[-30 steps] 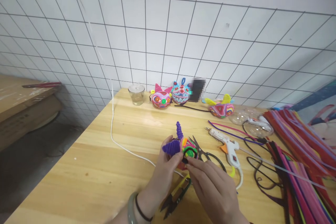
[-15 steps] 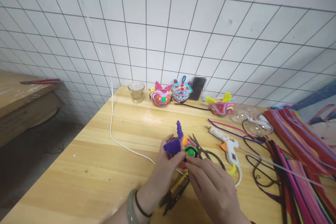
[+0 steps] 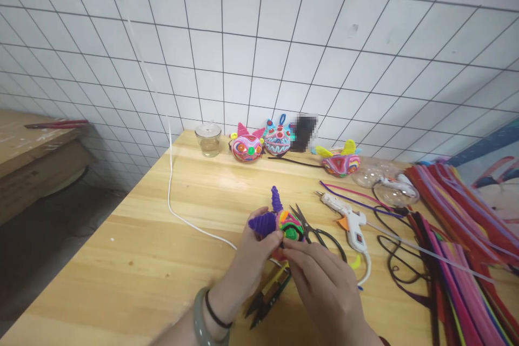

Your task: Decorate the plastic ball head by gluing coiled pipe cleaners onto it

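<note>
lower centre of frame: left hand [image 3: 248,255] is gripping the ornament [image 3: 286,221]; right hand [image 3: 326,280] is touching it, pinch unclear. 2 purple ears [image 3: 263,224] and 1 green eye [image 3: 291,233] are showing; unfinished parts are probably hiding.

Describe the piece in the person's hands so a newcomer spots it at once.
Start at the wooden table against the tiled wall. Over the tabletop, the left hand holds a small multicoloured ornament, with the right hand at its near edge. Two ridged purple horns set it apart from the three ornaments by the wall.
</note>
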Demonstrator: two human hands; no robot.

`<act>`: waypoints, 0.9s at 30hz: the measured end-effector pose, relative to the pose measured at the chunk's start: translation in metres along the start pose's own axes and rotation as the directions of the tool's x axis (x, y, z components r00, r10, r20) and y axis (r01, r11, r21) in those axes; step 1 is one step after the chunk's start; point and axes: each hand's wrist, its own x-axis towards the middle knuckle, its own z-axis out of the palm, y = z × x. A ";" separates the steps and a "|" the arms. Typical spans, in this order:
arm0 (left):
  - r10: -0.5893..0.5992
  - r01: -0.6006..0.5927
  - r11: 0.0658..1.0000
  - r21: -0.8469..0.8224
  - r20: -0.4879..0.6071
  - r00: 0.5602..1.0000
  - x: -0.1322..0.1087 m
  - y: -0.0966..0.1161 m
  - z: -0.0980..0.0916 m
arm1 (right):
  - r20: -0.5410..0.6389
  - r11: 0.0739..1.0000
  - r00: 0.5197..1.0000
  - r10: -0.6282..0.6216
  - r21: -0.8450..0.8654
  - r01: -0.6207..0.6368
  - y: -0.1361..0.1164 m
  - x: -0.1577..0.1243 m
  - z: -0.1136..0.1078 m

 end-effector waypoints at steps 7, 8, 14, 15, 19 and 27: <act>0.046 -0.046 0.999 0.016 0.007 0.999 0.000 0.001 0.001 | -0.013 0.999 0.999 0.032 0.039 -0.032 -0.001 0.001 0.002; 0.047 -0.047 0.999 0.018 0.014 0.999 0.000 0.001 0.001 | -0.010 0.999 0.999 0.032 0.041 -0.032 -0.001 0.001 0.002; 0.031 -0.032 0.998 0.048 0.035 0.999 -0.001 0.005 0.004 | 0.032 0.998 0.999 0.035 0.052 -0.037 0.000 -0.002 0.003; 0.021 -0.023 0.998 0.050 0.035 0.999 -0.001 0.005 0.004 | 0.042 0.998 0.999 0.033 0.050 -0.035 0.001 -0.003 0.003; -0.026 0.026 1.000 0.006 0.043 0.999 -0.003 0.003 0.004 | 0.042 1.000 0.999 0.015 0.027 -0.016 0.001 -0.005 0.004; -0.043 0.044 0.999 -0.017 0.081 0.996 -0.002 0.003 0.002 | 0.075 1.000 0.997 0.013 0.014 -0.014 0.000 -0.009 0.006</act>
